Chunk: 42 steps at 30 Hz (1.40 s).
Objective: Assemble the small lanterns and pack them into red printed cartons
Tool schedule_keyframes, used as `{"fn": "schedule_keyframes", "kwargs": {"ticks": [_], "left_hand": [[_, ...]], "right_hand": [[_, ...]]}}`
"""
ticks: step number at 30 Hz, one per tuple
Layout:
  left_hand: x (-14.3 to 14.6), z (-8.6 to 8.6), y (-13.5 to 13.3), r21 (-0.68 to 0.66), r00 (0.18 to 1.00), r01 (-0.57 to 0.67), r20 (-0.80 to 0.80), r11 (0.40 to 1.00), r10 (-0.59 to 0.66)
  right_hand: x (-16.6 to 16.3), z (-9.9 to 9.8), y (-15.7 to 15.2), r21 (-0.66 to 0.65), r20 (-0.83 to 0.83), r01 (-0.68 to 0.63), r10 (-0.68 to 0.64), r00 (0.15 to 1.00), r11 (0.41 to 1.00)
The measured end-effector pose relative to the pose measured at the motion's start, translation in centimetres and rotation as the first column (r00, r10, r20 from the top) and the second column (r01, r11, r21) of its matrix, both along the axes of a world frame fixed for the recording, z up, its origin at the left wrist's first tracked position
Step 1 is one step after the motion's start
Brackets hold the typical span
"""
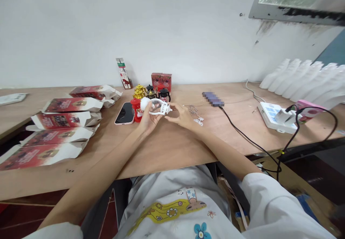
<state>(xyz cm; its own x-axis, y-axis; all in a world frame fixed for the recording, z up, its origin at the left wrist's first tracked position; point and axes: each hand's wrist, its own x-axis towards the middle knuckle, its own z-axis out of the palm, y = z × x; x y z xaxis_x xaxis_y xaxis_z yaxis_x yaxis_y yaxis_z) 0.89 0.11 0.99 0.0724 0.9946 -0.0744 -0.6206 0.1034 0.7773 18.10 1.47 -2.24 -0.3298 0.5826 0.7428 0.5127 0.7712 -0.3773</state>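
Note:
A small white lantern [156,106] with a clear middle lies on its side in the air just above the table. My left hand [148,120] is closed around its base end. At the pointed top end is my right hand [183,116], thumb and forefinger apart on either side of the tip; whether they touch it I cannot tell. Just behind my left hand stands a red lantern [136,107]. Several gold lanterns [138,92] and black lanterns [164,94] are grouped behind the white one. Thin metal wire pieces [192,109] and small white tags [198,121] lie right of my right hand.
Several opened red boxes [59,122] lie in a row at left. A phone [125,113] lies beside the red lantern. Against the wall stand a red box [161,81] and a bottle [124,77]. At right are a cabled phone [213,99], a power strip [276,116] and white stacked pieces [302,77].

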Motion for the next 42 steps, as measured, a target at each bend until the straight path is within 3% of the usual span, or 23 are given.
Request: {"fn": "schedule_keyframes", "kwargs": {"ticks": [8,12,16,18,22,25,28,31,37,42], "left_hand": [[0.1,-0.4,0.3,0.203,0.991,-0.029,-0.121,0.979,0.055],[0.3,-1.0,0.5,0.394,0.921,-0.078,-0.324,0.916,0.217],[0.1,-1.6,0.3,0.581,0.73,-0.146,-0.483,0.801,0.483],[0.0,-1.8,-0.1,0.633,0.604,-0.097,-0.576,0.768,0.551],[0.2,-2.1,-0.9,0.55,0.358,0.057,-0.79,0.833,0.497],[0.4,-2.3,-1.0,0.452,0.227,0.084,-0.877,0.888,0.424],[0.4,-2.6,-0.8,0.463,0.128,0.132,-0.885,0.877,0.448],[0.2,-3.1,-0.5,0.462,0.14,0.165,-0.885,0.871,0.443],[-0.2,-4.3,1.3,0.407,0.322,0.109,-0.878,0.907,0.355],[-0.4,-4.7,1.8,0.401,0.324,0.158,-0.884,0.902,0.336]], "right_hand": [[0.7,0.1,0.7,0.058,0.221,0.072,-0.083,0.972,0.996],[0.8,-0.3,1.0,0.104,0.335,0.18,-0.205,0.92,0.978],[0.9,-0.4,1.1,0.154,0.324,0.265,-0.302,0.896,0.952],[0.9,-0.3,1.0,0.165,0.297,0.314,-0.35,0.888,0.935],[0.5,0.0,0.4,0.228,0.245,0.363,-0.414,0.877,0.903],[0.0,0.1,-0.3,0.324,0.265,0.288,-0.379,0.887,0.901],[-0.5,0.0,-1.0,0.397,0.342,0.161,-0.308,0.888,0.904],[-1.1,-0.3,-1.4,0.454,0.401,0.016,-0.221,0.889,0.891],[-1.9,-0.8,-1.7,0.421,0.427,-0.078,-0.121,0.896,0.904],[-2.0,-1.0,-1.8,0.381,0.465,-0.093,-0.104,0.879,0.92]]}}
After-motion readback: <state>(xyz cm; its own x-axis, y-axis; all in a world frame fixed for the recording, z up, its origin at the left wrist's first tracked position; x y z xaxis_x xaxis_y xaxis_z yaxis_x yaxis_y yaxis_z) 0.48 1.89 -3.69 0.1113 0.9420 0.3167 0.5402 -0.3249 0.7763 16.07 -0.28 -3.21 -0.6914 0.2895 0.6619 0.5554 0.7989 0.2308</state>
